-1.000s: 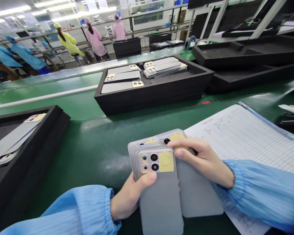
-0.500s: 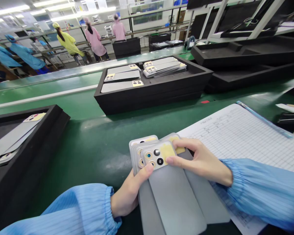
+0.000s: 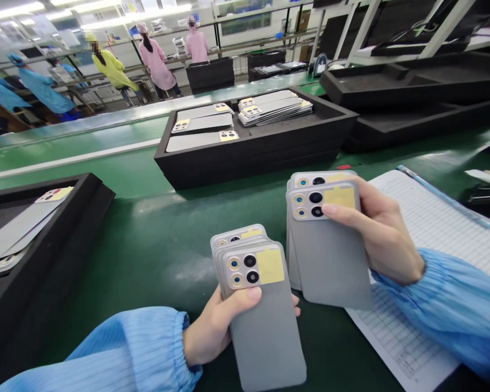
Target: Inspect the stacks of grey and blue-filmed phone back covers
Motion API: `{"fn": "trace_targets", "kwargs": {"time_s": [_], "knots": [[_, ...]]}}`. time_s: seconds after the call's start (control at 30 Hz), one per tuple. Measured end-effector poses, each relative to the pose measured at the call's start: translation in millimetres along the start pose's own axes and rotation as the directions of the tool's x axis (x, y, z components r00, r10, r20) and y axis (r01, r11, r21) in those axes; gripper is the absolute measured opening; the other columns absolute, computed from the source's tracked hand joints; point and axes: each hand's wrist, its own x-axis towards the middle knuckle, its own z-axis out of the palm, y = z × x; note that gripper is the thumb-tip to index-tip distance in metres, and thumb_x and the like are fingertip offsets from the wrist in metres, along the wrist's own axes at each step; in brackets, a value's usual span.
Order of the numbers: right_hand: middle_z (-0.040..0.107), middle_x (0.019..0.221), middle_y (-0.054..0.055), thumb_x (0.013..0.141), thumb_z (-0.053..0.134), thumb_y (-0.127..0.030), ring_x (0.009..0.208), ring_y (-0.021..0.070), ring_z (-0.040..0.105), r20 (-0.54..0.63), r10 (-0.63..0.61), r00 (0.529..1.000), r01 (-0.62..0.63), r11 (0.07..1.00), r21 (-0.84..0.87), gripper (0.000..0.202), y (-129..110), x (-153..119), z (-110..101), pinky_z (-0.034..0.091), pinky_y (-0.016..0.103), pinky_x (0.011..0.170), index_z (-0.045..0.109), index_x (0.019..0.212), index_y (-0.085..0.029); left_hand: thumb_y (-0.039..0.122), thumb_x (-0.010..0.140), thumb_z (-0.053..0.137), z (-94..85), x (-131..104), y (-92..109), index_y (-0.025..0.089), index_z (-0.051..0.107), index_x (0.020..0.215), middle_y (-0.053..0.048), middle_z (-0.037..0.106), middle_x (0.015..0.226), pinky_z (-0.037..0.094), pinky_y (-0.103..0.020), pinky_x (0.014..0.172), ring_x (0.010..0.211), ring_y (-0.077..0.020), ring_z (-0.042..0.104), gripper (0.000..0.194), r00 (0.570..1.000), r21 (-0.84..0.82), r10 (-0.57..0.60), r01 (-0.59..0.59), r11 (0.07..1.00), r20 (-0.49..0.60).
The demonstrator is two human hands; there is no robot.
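Observation:
My left hand [image 3: 224, 316] grips a stack of grey phone back covers [image 3: 267, 332], its thumb lying across the front one just below the camera cutouts. Each cover has a white camera panel with round lens rings and a yellow film patch. Held apart to the right, a smaller bunch of the same phone back covers [image 3: 330, 256] is pinched at its upper right edge by my right hand [image 3: 386, 234]. That hand's thumb presses beside the lenses. Its other fingers are mostly hidden behind the covers. Both bunches are tilted above the green tabletop [image 3: 163, 239].
A black foam tray [image 3: 249, 163] with several covers stands ahead. Another black tray [image 3: 81, 212] with covers is at the left. Stacked black trays [image 3: 375, 98] stand back right. A gridded paper form [image 3: 445, 228] lies under my right arm. People in smocks are across the room.
My right hand has moved up and to the right, taking some covers away from the stack. My left hand stays nearly in place with the others.

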Motion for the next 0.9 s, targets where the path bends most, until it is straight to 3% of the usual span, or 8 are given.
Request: {"fn": "trace_targets", "kwargs": {"time_s": [0.13,0.2,0.3,0.43,0.53,0.63,0.77,0.9], "knots": [[0.049,0.124,-0.005,0.082,0.051,-0.029,0.102,0.0226,0.054,0.077,-0.042,0.996,0.047,0.997,-0.068,0.047,4,1,4,0.045,0.034,0.086,0.037,0.126,-0.039,0.026,0.080,0.052,0.4,0,-1,0.011,0.061,0.103,-0.013,0.068,0.099,0.050,-0.037,0.081,0.092,-0.0254,0.063,0.030,0.999,0.024,0.019,-0.020,1.000,0.036],[0.046,0.128,-0.005,0.084,0.049,-0.028,0.107,0.0223,0.051,0.150,-0.062,0.987,0.076,0.993,-0.091,0.044,4,0,7,0.042,0.034,0.090,0.038,0.126,-0.038,0.025,0.081,0.050,0.4,0,-1,0.010,0.061,0.104,-0.014,0.068,0.100,0.049,-0.038,0.082,0.092,-0.0253,0.063,0.029,0.998,0.022,0.033,-0.034,0.999,0.044],[0.058,0.112,-0.003,0.087,0.044,-0.027,0.098,0.0194,0.055,0.291,-0.069,0.954,0.097,0.992,-0.082,0.022,4,-3,12,0.043,0.031,0.085,0.057,0.104,-0.031,0.024,0.081,0.049,0.1,2,-2,0.009,0.059,0.106,-0.015,0.068,0.100,0.049,-0.040,0.083,0.092,-0.0258,0.063,0.031,0.998,0.022,0.040,-0.041,0.999,0.043],[0.064,0.095,-0.002,0.088,0.041,-0.023,0.090,0.0165,0.058,0.359,-0.104,0.928,0.135,0.989,-0.062,0.021,5,-8,16,0.043,0.027,0.079,0.062,0.089,-0.027,0.023,0.082,0.049,-0.6,2,-3,0.010,0.059,0.105,-0.014,0.068,0.100,0.048,-0.041,0.084,0.092,-0.0252,0.063,0.029,0.999,0.019,0.043,-0.044,0.999,0.027],[0.064,0.091,0.000,0.088,0.040,-0.023,0.087,0.0167,0.056,0.360,-0.110,0.926,0.149,0.985,-0.083,0.020,4,-12,19,0.041,0.028,0.077,0.060,0.088,-0.024,0.025,0.082,0.049,-0.9,1,-3,0.011,0.060,0.104,-0.013,0.068,0.100,0.048,-0.041,0.083,0.092,-0.0256,0.063,0.028,0.999,0.057,0.030,-0.032,0.998,0.026],[0.056,0.073,-0.001,0.082,0.049,-0.033,0.068,0.0145,0.051,0.379,-0.025,0.925,0.093,0.983,-0.162,0.016,2,-17,24,0.039,0.027,0.063,0.052,0.073,-0.020,0.025,0.082,0.050,-0.4,2,-3,0.012,0.061,0.102,-0.012,0.069,0.096,0.049,-0.038,0.081,0.089,-0.0244,0.064,0.026,0.996,0.146,-0.033,0.020,0.989,0.088],[0.043,0.062,-0.005,0.060,0.069,-0.043,0.058,0.0113,0.041,0.391,0.137,0.910,-0.030,0.963,-0.268,0.042,1,-21,34,0.033,0.023,0.053,0.034,0.064,-0.021,0.026,0.081,0.051,2.3,3,-1,0.016,0.060,0.106,-0.010,0.070,0.090,0.049,-0.037,0.078,0.084,-0.0228,0.066,0.028,0.991,0.234,-0.070,0.041,0.971,0.118],[0.038,0.060,-0.007,0.060,0.070,-0.042,0.056,0.0095,0.037,0.347,0.180,0.920,-0.074,0.952,-0.297,0.045,-1,-24,40,0.031,0.022,0.051,0.031,0.063,-0.021,0.027,0.080,0.052,3.4,4,1,0.018,0.059,0.107,-0.009,0.070,0.091,0.050,-0.036,0.076,0.083,-0.0221,0.065,0.029,0.990,0.276,-0.097,0.066,0.959,0.099]]}}
